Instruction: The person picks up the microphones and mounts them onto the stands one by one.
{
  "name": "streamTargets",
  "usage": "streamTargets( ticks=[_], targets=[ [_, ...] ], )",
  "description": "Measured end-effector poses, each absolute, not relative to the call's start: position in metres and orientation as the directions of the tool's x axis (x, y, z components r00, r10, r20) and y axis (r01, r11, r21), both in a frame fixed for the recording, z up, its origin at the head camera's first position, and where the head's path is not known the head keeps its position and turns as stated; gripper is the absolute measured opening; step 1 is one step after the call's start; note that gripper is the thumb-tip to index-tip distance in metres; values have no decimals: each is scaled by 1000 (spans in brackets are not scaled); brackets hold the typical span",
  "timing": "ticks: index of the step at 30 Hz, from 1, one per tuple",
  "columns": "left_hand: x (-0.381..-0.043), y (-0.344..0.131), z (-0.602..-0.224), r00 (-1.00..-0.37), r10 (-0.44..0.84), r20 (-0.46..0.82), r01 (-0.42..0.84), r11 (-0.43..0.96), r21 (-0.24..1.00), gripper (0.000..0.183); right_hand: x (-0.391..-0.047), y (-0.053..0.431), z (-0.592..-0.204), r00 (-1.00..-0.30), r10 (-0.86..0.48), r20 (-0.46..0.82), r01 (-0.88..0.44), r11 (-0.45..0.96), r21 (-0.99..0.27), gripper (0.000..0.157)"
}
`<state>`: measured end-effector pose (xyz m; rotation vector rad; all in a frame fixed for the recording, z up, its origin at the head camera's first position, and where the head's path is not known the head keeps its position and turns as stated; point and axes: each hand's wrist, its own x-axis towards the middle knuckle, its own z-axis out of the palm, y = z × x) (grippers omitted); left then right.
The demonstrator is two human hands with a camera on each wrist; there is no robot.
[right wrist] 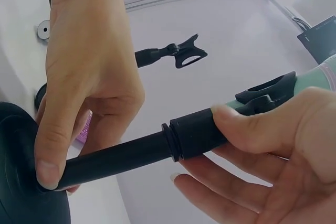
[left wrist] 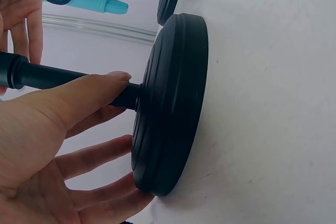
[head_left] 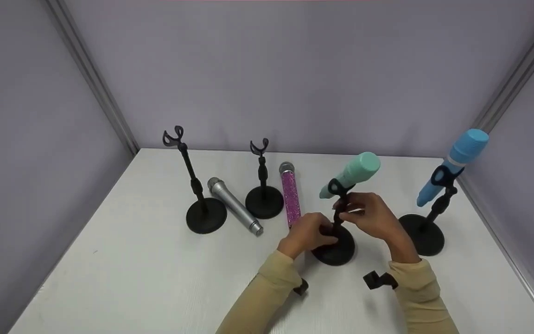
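A black microphone stand (head_left: 335,250) with a round base carries a mint-green microphone (head_left: 359,169) tilted in its clip. My left hand (head_left: 308,233) pinches the pole low down, by the base; in the left wrist view the thumb lies along the pole and other fingers touch the base edge (left wrist: 170,108). Higher up, my right hand (head_left: 372,215) grips the thick collar (right wrist: 197,132) under the clip between thumb and fingers. A pink glitter microphone (head_left: 290,192) lies on the table just left of the held stand, its lower end hidden behind my left hand.
To the right, another stand (head_left: 422,235) holds a blue microphone (head_left: 464,150). Two stands with bare clips, a tall one (head_left: 206,216) and a shorter one (head_left: 264,202), stand to the left. A silver microphone (head_left: 235,206) lies between them on the white table (head_left: 132,269). Grey walls surround the table.
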<state>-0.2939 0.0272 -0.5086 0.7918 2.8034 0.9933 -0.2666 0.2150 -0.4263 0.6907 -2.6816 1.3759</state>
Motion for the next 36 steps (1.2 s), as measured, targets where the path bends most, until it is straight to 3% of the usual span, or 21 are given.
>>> streamTargets(
  ticks=[10, 18, 36],
  targets=[
    [-294, 27, -508, -865, 490, 105, 442, 648, 620, 24, -267, 218, -427, -892, -394, 221, -406, 484, -775, 19],
    [-294, 27, -508, -875, 478, 77, 415, 659, 627, 27, -265, 214, -426, -925, -272, 264, -373, 520, -769, 29],
    [-294, 27, -507, -873, 481, 86, 427, 666, 612, 26, -266, 212, -425, -920, -294, 260, -382, 516, -767, 19]
  ],
)
